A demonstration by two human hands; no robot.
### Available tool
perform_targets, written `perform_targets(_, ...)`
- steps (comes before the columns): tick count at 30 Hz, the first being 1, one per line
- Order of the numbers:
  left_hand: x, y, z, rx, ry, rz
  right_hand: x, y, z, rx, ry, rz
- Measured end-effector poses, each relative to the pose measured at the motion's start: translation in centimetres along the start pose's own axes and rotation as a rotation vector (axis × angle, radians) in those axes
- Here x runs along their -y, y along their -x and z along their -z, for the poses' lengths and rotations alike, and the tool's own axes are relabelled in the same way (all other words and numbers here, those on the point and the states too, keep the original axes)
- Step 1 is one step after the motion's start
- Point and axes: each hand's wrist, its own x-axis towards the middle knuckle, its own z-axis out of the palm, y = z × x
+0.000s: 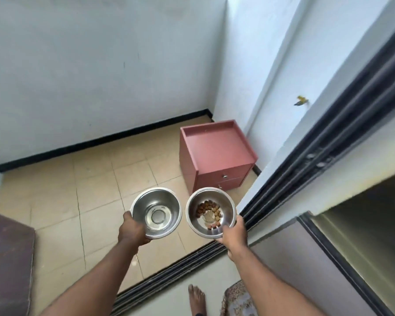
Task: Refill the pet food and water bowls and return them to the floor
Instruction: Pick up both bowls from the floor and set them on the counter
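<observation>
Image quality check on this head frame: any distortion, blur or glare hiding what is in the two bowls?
Head view: wide-angle bending bows the wall skirting and door track, whose edge is smeared. Soft daylight, faint shadows. Glare on the left bowl obscures any water; kibble in the right bowl reads clearly.

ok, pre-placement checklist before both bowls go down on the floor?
1. Left hand grips the water bowl: ok.
2. Right hand grips the food bowl: ok.
3. Kibble in the food bowl: ok, a thin layer.
4. Water bowl filled: cannot tell, only glare inside.
5. Both bowls level: ok.
6. Tiled floor ahead free for setting down: ok; pink cabinet stands to the right.
</observation>
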Motion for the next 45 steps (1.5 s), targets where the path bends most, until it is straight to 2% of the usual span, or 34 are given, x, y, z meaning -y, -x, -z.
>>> perform_targets(9, -3.9, 9.4, -1.6, 0.213, -0.093, -0.216, -0.8, 10.9, 12.3, -0.258, -0.108, 0.064)
perform_targets(16, -6.5, 17.2, -8.8, 0.437, -0.174, -0.348, -1.7, 15.5, 22.9, -0.461, -0.219, 0.107)
perform_targets(24, -11.1, 25.9, -18.0, 0.577, -0.248, -0.475, -2.9, 17.2, 36.2, -0.763, -0.374, 0.099)
perform_targets(28, -13.1, 30.0, -23.7, 0.655, -0.29, -0.544, -3.0, 16.3, 42.0, -0.81, -0.514, 0.067)
perform_targets(34, -15.6, 33.6, -32.6, 0.739, -0.345, -0.52, -3.0, 13.5, 49.2, -0.866, -0.564, 0.045)
perform_targets(45, -19.7, 36.0, -45.5, 0.823, -0.426, -0.512, -3.3, 7.3, 56.5, -0.88, -0.628, -0.061)
